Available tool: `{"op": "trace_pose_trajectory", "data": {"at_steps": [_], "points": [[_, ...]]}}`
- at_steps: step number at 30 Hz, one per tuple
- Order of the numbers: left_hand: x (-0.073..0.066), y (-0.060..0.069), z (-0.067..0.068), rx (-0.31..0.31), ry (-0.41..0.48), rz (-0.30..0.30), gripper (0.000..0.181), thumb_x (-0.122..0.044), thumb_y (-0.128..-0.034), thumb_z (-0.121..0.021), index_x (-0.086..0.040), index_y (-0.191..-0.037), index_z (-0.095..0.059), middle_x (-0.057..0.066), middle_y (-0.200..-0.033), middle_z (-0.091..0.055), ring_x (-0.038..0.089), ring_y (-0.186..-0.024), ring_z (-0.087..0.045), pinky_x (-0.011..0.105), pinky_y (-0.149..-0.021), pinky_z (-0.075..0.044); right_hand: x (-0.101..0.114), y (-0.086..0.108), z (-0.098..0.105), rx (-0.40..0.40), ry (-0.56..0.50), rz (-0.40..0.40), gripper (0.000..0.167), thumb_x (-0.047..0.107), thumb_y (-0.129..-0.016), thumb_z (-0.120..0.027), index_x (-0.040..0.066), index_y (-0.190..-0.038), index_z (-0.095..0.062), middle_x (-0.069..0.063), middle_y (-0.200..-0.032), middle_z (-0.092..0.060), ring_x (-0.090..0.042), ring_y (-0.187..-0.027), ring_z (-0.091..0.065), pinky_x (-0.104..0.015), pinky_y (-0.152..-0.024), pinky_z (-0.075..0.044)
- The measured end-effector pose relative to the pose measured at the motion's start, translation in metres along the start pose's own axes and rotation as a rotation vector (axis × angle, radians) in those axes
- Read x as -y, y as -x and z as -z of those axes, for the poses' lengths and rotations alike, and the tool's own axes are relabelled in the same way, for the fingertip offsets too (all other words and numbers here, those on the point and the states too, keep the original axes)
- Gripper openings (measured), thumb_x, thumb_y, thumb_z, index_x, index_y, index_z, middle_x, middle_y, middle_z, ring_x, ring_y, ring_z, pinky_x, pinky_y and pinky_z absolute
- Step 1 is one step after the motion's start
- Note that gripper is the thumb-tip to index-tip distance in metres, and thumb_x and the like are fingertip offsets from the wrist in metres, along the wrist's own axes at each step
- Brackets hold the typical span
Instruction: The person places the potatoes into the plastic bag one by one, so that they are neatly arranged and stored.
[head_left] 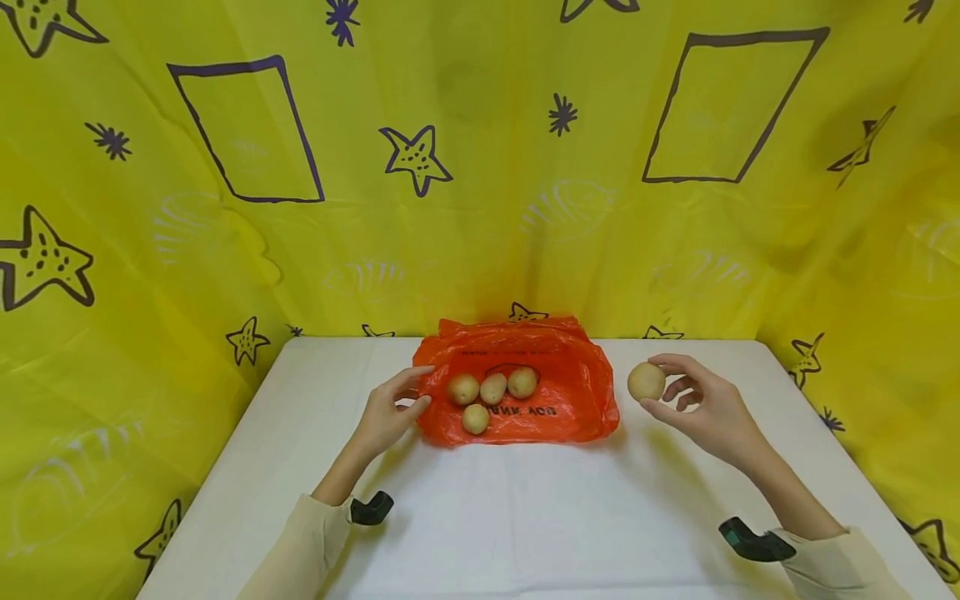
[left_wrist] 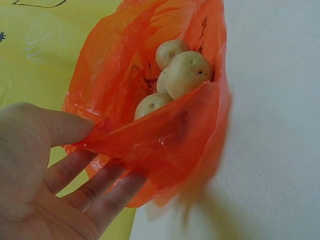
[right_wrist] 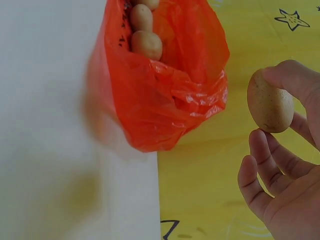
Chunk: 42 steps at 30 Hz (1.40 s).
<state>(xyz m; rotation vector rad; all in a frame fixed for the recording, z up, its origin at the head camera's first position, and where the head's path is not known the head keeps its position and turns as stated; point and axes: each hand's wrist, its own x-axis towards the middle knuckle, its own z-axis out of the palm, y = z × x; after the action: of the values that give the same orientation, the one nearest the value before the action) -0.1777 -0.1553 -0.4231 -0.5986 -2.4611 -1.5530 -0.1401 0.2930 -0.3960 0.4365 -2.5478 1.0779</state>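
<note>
An orange-red plastic bag [head_left: 577, 400] lies open on its side, with several round tan potatoes [head_left: 522, 382] on its printed inner face. At the bag's left edge, my left hand [head_left: 386, 417] pinches the rim; in the left wrist view the thumb is inside the film and the fingers [left_wrist: 107, 200] are outside. To the right of the bag, my right hand [head_left: 708, 412] holds a single potato [right_wrist: 270, 102] between thumb and fingertips, above the table and apart from the bag. Part of the potatoes in the left wrist view is hidden behind the bag's lifted edge.
The bag rests near the far edge of a white table [head_left: 517, 517]. Yellow cloth [head_left: 480, 250] printed with stars and fish hangs behind and at both sides. Dark bands [head_left: 372, 508] sit at both sleeve cuffs.
</note>
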Motion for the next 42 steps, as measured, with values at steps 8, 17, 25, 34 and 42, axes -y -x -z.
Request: {"op": "trace_pose_trajectory", "data": {"at_steps": [8, 17, 25, 34, 42], "points": [[0.001, 0.0, 0.0, -0.002, -0.012, 0.012, 0.04, 0.012, -0.0914, -0.067, 0.006, -0.131, -0.062, 0.029, -0.119, -0.069, 0.046, -0.104, -0.067, 0.059, -0.087, -0.057, 0.012, -0.007, -0.011, 0.023, -0.035, 0.036, 0.054, 0.012, -0.082, -0.088, 0.016, -0.13, -0.064, -0.001, -0.106, -0.067, -0.013, -0.078, -0.062, -0.019, -0.067, -0.055], [0.038, -0.006, -0.006, -0.01, -0.023, 0.035, 0.043, 0.007, -0.0926, -0.069, -0.003, -0.134, -0.064, 0.022, -0.121, -0.07, 0.04, -0.106, -0.068, 0.054, -0.086, -0.059, 0.025, -0.013, -0.026, 0.067, -0.101, 0.057, 0.053, 0.014, -0.083, -0.088, 0.019, -0.13, -0.064, 0.001, -0.106, -0.066, -0.018, -0.081, -0.063, -0.021, -0.069, -0.055], [0.043, -0.006, -0.003, 0.007, -0.018, 0.041, 0.043, 0.002, -0.0931, -0.071, -0.011, -0.134, -0.066, 0.015, -0.121, -0.072, 0.033, -0.106, -0.069, 0.036, -0.082, -0.062, 0.03, -0.015, -0.043, 0.093, -0.159, 0.083, 0.052, 0.014, -0.083, -0.088, 0.019, -0.128, -0.065, 0.003, -0.107, -0.067, -0.015, -0.08, -0.064, -0.026, -0.067, -0.056], [0.042, -0.006, -0.002, 0.003, 0.002, 0.022, 0.042, 0.002, -0.0935, -0.071, -0.009, -0.134, -0.066, 0.017, -0.12, -0.072, 0.035, -0.103, -0.07, 0.044, -0.083, -0.062, 0.035, -0.017, -0.07, 0.131, -0.205, 0.05, 0.05, 0.022, -0.083, -0.088, 0.023, -0.127, -0.065, 0.005, -0.109, -0.067, -0.016, -0.078, -0.062, -0.029, -0.062, -0.054], [0.042, -0.006, -0.002, 0.009, -0.001, 0.024, 0.043, 0.002, -0.0937, -0.071, -0.01, -0.134, -0.066, 0.016, -0.119, -0.072, 0.034, -0.103, -0.07, 0.041, -0.083, -0.062, 0.033, -0.021, -0.097, 0.137, -0.267, 0.03, 0.05, 0.02, -0.083, -0.088, 0.02, -0.127, -0.065, 0.001, -0.1, -0.066, -0.019, -0.077, -0.062, -0.027, -0.063, -0.054]]}}
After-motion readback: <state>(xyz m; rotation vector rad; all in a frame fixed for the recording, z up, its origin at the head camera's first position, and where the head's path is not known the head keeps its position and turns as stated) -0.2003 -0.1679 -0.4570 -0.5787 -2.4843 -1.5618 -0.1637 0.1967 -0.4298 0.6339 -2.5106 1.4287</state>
